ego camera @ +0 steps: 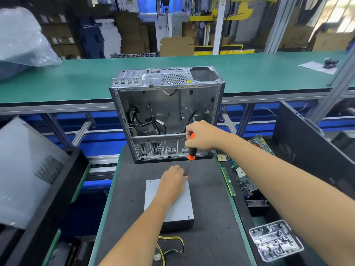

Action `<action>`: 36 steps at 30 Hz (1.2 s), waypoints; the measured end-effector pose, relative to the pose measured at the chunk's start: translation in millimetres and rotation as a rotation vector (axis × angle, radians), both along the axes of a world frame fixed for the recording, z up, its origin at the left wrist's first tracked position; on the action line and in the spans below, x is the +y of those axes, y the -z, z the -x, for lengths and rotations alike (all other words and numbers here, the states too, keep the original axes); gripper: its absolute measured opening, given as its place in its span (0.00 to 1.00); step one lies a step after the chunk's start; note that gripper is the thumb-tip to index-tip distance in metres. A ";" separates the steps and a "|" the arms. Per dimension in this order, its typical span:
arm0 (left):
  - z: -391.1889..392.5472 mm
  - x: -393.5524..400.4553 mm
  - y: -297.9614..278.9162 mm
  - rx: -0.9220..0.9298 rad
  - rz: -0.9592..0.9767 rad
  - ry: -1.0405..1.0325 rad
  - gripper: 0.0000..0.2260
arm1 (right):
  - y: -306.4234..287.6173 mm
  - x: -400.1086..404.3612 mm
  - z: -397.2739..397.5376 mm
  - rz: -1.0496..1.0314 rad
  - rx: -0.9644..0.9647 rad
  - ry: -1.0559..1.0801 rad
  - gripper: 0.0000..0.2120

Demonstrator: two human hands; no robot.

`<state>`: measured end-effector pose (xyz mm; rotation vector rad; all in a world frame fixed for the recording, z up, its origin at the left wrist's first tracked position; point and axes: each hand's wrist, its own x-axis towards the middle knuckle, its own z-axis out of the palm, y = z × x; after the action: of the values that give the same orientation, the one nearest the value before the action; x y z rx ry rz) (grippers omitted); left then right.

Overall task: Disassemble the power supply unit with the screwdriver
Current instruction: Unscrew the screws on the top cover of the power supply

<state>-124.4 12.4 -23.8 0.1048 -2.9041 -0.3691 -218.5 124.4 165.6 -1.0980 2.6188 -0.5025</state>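
Observation:
The grey metal power supply unit (178, 210) lies flat on the dark mat, its yellow and black cables (169, 246) trailing toward me. My right hand (201, 138) grips the orange and black screwdriver (190, 150) by the handle, held nearly upright with the tip at the unit's far right corner. My left hand (172, 181) rests on the unit's top, fingertips pinched around the screwdriver shaft near the tip. The tip itself is hidden by those fingers.
An emptied computer case (167, 112) stands open just behind the unit. Circuit boards and memory sticks (242, 177) lie to the right, with a clear tray of parts (274, 240) near me. A case side panel (25, 169) leans at left. A green bench (76, 77) runs behind.

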 end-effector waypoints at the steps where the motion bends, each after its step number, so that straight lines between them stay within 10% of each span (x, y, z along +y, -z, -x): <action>1: 0.6 -0.1 -0.7 -0.014 0.035 0.014 0.11 | -0.9 -0.5 0.6 -0.003 0.010 0.005 0.07; 15: 9.5 13.4 -15.0 -0.125 0.359 0.103 0.09 | -1.0 11.5 -1.6 -0.045 0.031 0.044 0.08; 24: -0.7 -18.5 -19.9 -0.011 -0.627 -0.326 0.10 | 17.7 4.8 -3.5 0.202 -0.360 0.309 0.07; 36: -79.1 -129.6 3.1 0.066 -0.687 -0.680 0.07 | 82.2 -53.6 -38.0 0.107 -0.717 0.132 0.05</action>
<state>-45.3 -117.2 -26.9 1.1026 -2.3385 -1.1546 -180.4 70.8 83.4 -0.6061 2.0459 -0.8803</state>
